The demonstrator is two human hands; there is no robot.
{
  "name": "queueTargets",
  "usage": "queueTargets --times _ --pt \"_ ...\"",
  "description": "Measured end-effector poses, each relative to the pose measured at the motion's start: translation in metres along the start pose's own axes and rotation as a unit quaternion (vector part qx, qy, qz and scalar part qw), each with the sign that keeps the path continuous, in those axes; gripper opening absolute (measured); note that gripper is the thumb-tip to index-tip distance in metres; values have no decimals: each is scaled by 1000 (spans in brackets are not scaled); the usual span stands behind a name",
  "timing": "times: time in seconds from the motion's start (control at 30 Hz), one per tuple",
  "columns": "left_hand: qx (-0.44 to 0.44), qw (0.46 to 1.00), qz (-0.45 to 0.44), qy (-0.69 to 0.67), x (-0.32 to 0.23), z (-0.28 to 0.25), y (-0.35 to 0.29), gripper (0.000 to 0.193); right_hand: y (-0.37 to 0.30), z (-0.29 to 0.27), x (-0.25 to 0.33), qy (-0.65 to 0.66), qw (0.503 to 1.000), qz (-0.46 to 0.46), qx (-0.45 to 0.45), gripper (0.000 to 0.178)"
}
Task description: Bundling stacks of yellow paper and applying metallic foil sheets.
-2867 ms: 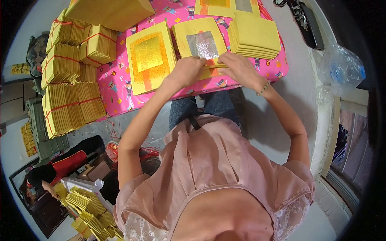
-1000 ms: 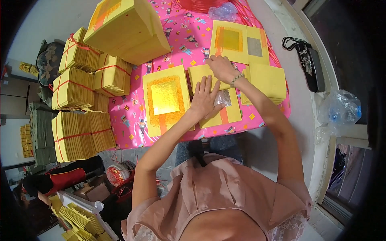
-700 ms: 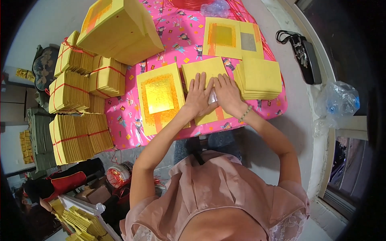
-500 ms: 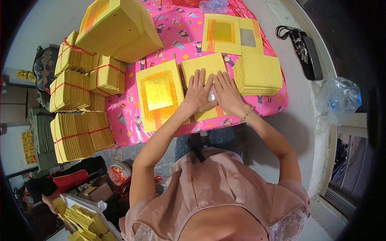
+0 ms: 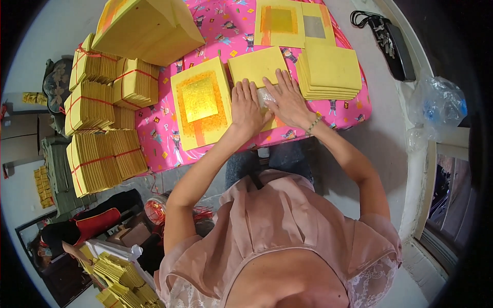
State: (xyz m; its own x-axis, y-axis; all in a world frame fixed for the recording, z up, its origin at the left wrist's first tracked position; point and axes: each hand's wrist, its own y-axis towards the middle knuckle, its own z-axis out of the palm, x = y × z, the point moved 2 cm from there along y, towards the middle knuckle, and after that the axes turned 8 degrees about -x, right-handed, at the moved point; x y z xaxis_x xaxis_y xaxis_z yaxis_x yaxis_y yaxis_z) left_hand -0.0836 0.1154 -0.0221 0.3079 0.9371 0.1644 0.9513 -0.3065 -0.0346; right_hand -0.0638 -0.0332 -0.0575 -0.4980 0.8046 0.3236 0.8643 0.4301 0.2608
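Note:
A yellow paper sheet [image 5: 257, 64] lies in front of me, its far part folded over and a silver patch [image 5: 265, 97] showing between my hands. My left hand [image 5: 249, 107] rests flat on its left side, fingers stretched out and pointing away from me. On the right side my right hand [image 5: 290, 100] lies with fingers spread, beside the silver patch. Left of the sheet is a stack of yellow paper [image 5: 179, 92] whose top bears an orange square with a shiny gold centre. A stack of folded yellow papers [image 5: 331, 72] stands right of my right hand.
A pink patterned cloth [image 5: 159, 154] covers the table. Bundles tied with red string [image 5: 90, 110] and a tall yellow paper block [image 5: 154, 38] stand left. Two patterned sheets [image 5: 280, 25] lie at the back. A co-worker [image 5: 97, 228] handles yellow papers at lower left.
My hands have moved apart, and more of the silver patch shows between them. The fingers of my right hand are more spread. The whole table sits higher in the picture.

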Motion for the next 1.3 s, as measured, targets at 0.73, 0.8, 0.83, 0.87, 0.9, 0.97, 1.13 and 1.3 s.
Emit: queueTargets --times 0.73,0.8,0.83,0.87,0.9,0.97,1.13,1.3 --pt "-74 996 40 36 5 10 1 58 37 -5 8 -179 982 -41 -44 41" --pt "-69 997 41 3 13 0 10 51 45 -6 5 -171 974 -114 -96 30" --pt "-20 997 19 -69 16 -11 17 45 48 -4 -1 -174 973 -110 -100 30" --pt "31 990 -6 -141 21 -20 21 39 51 -1 -3 -205 964 -143 -94 28" --pt "28 990 -4 -138 25 -25 25 39 52 2 -6 -235 952 -175 -88 25" --pt "-7 987 -30 -160 35 -32 34 38 52 1 -9 -226 952 -185 -94 22" --pt "-225 960 -91 -141 49 -37 56 46 51 -7 -9 -190 957 -155 -154 13" --pt "-191 842 -244 -441 64 -17 79 54 52 -6 -3 -148 965 -85 -197 11"
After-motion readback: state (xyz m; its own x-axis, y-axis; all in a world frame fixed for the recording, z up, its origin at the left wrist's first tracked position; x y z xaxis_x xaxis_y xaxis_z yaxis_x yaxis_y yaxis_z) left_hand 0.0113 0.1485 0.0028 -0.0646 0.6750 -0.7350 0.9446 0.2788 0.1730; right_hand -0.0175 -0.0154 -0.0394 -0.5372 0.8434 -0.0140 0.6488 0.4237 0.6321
